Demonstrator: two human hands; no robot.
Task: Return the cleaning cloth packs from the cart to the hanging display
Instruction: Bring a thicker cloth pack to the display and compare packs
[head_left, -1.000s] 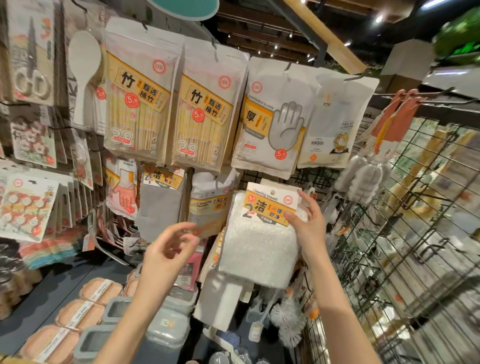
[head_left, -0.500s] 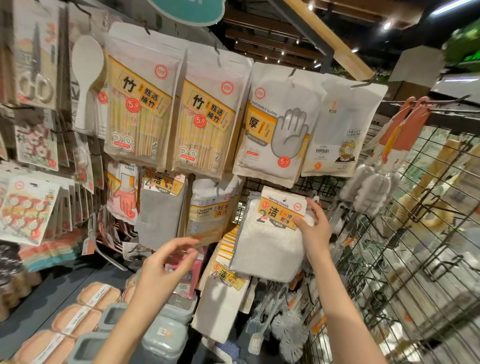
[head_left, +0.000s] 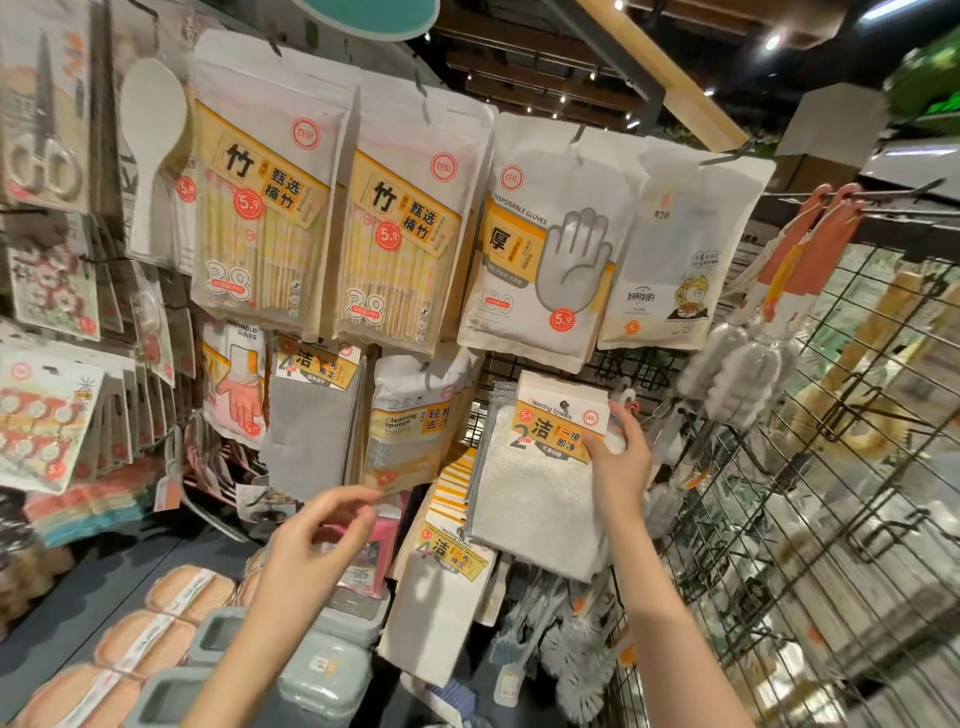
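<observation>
A white cleaning towel pack (head_left: 535, 499) with an orange header card hangs against the wire display, its header hole on a hook, with more packs stacked behind it. My right hand (head_left: 618, 467) pinches the header card's right edge. My left hand (head_left: 317, 545) hovers lower left, fingers loosely curled and holding nothing. A grey cloth pack (head_left: 311, 431) and a cleaning sponge pack (head_left: 410, 431) hang to the left. Another white cloth pack (head_left: 441, 608) hangs below.
Bamboo stick packs (head_left: 265, 208), disposable gloves (head_left: 545, 254) and bottle brushes (head_left: 743, 374) hang above and to the right. A black wire grid panel (head_left: 831, 519) runs along the right. Grey lidded boxes (head_left: 322, 670) and tan sponges (head_left: 135, 639) lie on the shelf below.
My right hand lifted the white towel pack up and to the right, onto the hook in front of the other packs. My left hand stayed low, fingers still loosely curled.
</observation>
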